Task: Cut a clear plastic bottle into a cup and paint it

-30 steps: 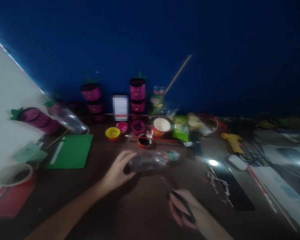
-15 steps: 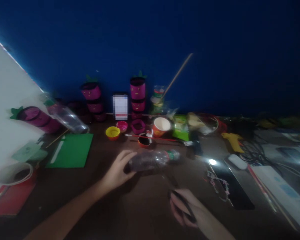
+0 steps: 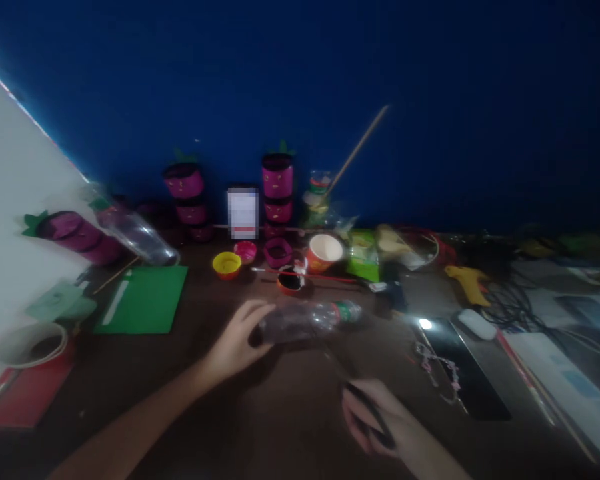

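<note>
A clear plastic bottle (image 3: 300, 321) lies on its side over the dark table, its green-banded neck pointing right. My left hand (image 3: 240, 337) is wrapped round the bottle's base end. In my right hand (image 3: 373, 413), below and to the right of the bottle, is a pair of black-handled scissors (image 3: 365, 403). The fingers are closed on the handles. The blades, blurred and dark, point up and left towards the bottle, and I cannot tell whether they touch it.
Behind the bottle stand a yellow paint lid (image 3: 227, 265), a paper cup (image 3: 325, 252) and a red paintbrush (image 3: 310, 274). Green paper (image 3: 143, 300) lies left. A phone (image 3: 467, 370), a yellow glue gun (image 3: 467, 283) and cables lie right. Purple decorated containers (image 3: 278, 190) stand at the back.
The whole view has shifted very slightly. Both hands, the bottle and the scissors keep nearly the same places.
</note>
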The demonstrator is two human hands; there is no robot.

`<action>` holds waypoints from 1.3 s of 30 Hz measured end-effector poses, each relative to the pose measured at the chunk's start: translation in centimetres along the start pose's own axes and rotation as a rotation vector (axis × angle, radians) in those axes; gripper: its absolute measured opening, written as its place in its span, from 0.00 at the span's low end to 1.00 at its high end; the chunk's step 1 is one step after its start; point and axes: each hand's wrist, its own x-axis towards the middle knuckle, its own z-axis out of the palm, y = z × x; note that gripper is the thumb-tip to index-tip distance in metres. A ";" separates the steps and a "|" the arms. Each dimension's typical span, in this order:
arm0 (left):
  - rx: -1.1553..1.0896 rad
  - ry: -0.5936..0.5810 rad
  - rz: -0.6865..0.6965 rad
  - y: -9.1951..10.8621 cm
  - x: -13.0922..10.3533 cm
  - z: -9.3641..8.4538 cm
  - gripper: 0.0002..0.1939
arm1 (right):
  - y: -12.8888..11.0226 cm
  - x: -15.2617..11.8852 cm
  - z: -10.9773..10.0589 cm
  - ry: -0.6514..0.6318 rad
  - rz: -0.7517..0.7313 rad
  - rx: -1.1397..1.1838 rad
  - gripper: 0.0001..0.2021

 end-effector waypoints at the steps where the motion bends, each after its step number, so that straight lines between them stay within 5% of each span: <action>1: -0.002 -0.001 -0.003 0.0 0.0 0.0 0.30 | 0.1 0.0 0.0 0.005 0.002 -0.003 0.23; 10: 0.027 0.009 0.010 -0.1 -0.1 0.2 0.31 | -0.9 0.6 0.0 -0.006 0.099 -0.046 0.22; 25: 0.090 0.027 0.060 -0.1 -0.4 1.0 0.30 | -4.8 2.0 -0.3 -0.094 0.045 -0.203 0.21; 39: 0.152 -0.019 0.127 -0.8 -0.9 1.4 0.33 | -2.6 4.4 0.7 -0.004 -0.108 -0.164 0.24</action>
